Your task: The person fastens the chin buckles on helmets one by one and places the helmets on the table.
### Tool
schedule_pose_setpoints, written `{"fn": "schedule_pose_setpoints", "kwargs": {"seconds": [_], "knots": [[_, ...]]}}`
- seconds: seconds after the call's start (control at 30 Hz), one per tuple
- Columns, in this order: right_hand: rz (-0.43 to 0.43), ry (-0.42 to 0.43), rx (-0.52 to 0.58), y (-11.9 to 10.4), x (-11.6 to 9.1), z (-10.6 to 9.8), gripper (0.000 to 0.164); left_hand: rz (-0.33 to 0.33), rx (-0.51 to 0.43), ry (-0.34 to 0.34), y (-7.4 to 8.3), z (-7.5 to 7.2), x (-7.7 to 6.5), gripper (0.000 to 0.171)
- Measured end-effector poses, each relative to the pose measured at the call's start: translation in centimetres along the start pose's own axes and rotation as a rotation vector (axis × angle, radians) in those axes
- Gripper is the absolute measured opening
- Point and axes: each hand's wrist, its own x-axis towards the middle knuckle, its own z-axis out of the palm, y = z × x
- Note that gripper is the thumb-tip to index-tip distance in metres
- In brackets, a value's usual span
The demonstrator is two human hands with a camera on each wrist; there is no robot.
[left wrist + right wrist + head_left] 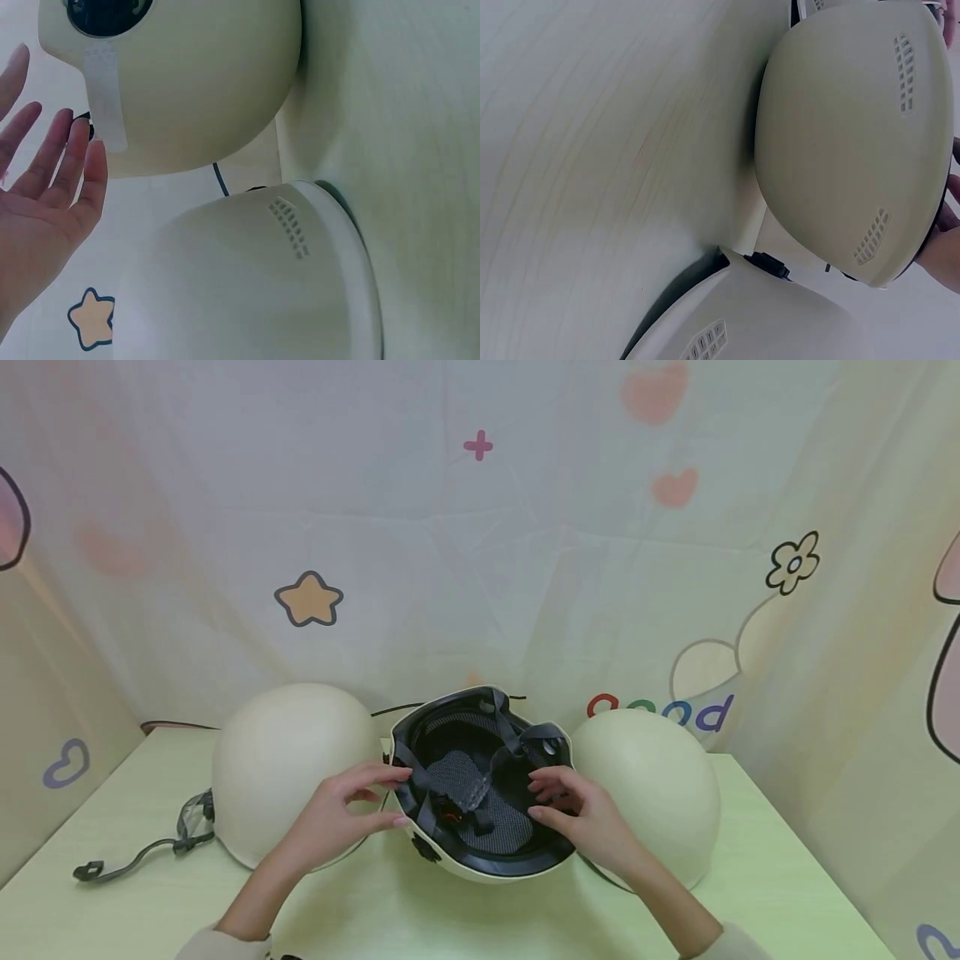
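Tabletop (757, 860) bears an upturned helmet (465, 772) between left hand (341, 810) and right hand (592, 818).

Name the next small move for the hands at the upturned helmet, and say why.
Probably the right hand should pinch the dark strap inside the middle helmet: it lies hollow side up, the fingers are close to that strap, and the left hand is at the opposite rim, well placed to steady it.
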Motion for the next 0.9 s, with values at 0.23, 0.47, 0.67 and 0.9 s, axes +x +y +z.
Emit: {"fn": "schedule_pose_setpoints", "kwargs": {"seconds": [0.23,0.47,0.67,0.9], "knots": [[0.009,-0.007,-0.007,-0.2,-0.5,-0.5,0.033,-0.037,-0.025,0.000,-1.2,-0.3,-1.0,0.053],[-0.051,-0.078,-0.024,-0.8,-1.0,-0.8,0.033,-0.056,-0.032,-0.068,-2.7,0.1,-1.7,0.059],[-0.089,-0.187,-0.059,-2.2,-1.2,-0.1,0.036,-0.064,-0.045,-0.073,-3.1,0.3,-2.1,0.060],[-0.213,-0.251,-0.094,-2.8,-1.3,1.4,0.039,-0.076,-0.033,-0.088,-3.0,0.4,-2.3,0.063]]}}
